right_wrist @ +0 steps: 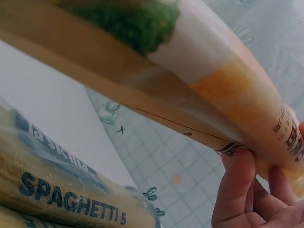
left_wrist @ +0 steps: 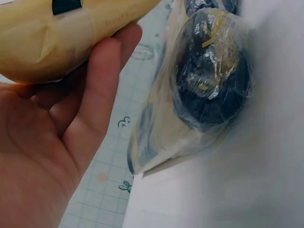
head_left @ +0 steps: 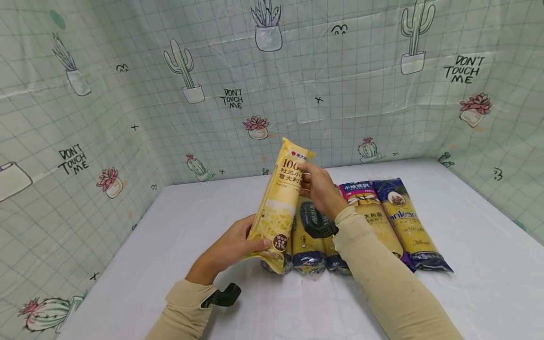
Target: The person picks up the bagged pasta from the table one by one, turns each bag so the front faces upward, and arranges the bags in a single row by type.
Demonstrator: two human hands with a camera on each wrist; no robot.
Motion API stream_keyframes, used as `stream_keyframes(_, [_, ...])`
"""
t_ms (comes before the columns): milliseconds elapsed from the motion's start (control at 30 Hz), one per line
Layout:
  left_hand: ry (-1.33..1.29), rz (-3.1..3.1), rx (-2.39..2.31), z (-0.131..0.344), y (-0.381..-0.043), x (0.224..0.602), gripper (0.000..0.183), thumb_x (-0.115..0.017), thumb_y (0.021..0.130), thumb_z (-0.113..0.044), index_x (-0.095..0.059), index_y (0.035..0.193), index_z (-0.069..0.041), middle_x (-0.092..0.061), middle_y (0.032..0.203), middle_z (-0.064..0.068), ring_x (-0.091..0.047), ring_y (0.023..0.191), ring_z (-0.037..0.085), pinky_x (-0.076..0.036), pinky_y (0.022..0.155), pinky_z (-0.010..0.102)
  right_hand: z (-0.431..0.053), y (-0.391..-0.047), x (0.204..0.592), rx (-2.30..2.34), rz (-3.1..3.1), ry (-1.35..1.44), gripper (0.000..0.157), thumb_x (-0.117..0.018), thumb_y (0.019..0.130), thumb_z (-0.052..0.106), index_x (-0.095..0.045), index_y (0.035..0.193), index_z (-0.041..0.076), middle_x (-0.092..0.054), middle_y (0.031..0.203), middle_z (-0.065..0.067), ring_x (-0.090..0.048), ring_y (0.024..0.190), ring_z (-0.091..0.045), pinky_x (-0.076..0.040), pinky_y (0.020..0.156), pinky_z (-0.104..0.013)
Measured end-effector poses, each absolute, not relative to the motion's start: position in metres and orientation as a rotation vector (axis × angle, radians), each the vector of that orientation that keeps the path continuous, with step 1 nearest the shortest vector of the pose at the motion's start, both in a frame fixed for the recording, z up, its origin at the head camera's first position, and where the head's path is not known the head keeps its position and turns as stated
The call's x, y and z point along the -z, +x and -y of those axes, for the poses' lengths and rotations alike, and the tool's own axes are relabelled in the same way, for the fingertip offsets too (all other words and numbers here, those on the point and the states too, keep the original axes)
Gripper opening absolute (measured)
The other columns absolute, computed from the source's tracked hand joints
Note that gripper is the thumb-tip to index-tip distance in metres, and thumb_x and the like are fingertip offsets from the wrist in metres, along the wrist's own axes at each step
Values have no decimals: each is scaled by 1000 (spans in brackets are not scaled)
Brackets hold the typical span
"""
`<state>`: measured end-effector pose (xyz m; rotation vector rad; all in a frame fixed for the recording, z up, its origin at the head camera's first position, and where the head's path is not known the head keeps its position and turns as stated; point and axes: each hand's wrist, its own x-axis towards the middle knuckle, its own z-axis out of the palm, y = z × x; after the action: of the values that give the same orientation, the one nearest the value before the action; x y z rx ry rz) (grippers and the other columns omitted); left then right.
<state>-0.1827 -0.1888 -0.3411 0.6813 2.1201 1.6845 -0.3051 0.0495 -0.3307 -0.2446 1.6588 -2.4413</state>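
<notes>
A yellow pasta bag [head_left: 276, 203] is held tilted, its printed front toward the head camera. My left hand [head_left: 231, 248] grips its lower end, with the thumb across the front. Near the top, my right hand [head_left: 320, 189] pinches the right edge. The left wrist view shows the fingers of the left hand [left_wrist: 57, 137] curled under the bag [left_wrist: 47, 42]. In the right wrist view, thumb and fingers of the right hand [right_wrist: 251, 199] hold the bag [right_wrist: 190, 85] at one end. Behind it lie blue-ended spaghetti packs [head_left: 309, 252], partly hidden by the bag and right arm.
Right of the spaghetti packs lie a pink-topped pasta bag [head_left: 369, 208] and a blue-and-yellow pasta bag [head_left: 410, 222], side by side. They rest on a white-covered table [head_left: 182, 208]. A cactus-print curtain [head_left: 297, 75] hangs behind the table and along its sides.
</notes>
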Motion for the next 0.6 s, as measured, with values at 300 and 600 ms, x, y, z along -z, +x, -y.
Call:
stream_keyframes(300, [603, -2095, -1679, 192, -184, 340, 51, -60, 96, -6, -42, 143, 3, -66, 116, 16, -68, 102, 27, -55, 83, 36, -50, -305, 333, 2423, -1750, -301, 33, -59, 101, 32, -56, 117, 3, -59, 90, -6, -53, 73, -16, -48, 64, -28])
stream_keyframes(600, [544, -2076, -1723, 193, -184, 346, 48, -58, 96, -5, -43, 141, 4, -67, 115, 17, -68, 99, 25, -55, 80, 34, -48, -304, 335, 2399, -1822, -284, 40, -60, 101, 32, -54, 126, 1, -60, 103, -11, -59, 85, -19, -53, 74, -30])
